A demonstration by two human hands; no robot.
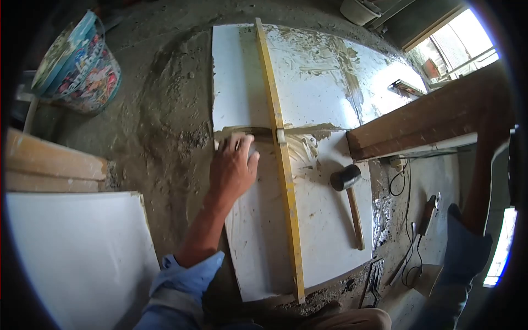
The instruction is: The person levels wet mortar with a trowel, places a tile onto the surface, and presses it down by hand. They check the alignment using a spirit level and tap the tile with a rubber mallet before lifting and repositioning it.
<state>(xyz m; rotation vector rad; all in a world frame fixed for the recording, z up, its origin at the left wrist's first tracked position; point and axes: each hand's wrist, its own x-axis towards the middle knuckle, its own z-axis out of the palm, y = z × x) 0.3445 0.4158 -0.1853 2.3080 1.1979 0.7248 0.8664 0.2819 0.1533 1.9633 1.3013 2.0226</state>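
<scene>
My left hand [234,165] is over the left part of the white tiles, at the dirty seam between the far tile [239,82] and the near tile [324,225]. Its fingers are bent round something dark that I cannot make out. A long yellow level [290,203] lies across both tiles, just right of this hand. On the near tile, right of the level, rests a black-headed mallet [346,177] with a wooden handle. My right arm reaches up at the right edge, by the wooden door frame [429,121]; its hand is too dark to make out.
A patterned bucket [82,69] stands at the upper left on wet mortar [170,110]. Another white tile [77,247] is at the lower left, beside a wooden frame [55,165]. A power tool [428,214] with a cord lies at the right. A pale bucket [359,11] is at the top.
</scene>
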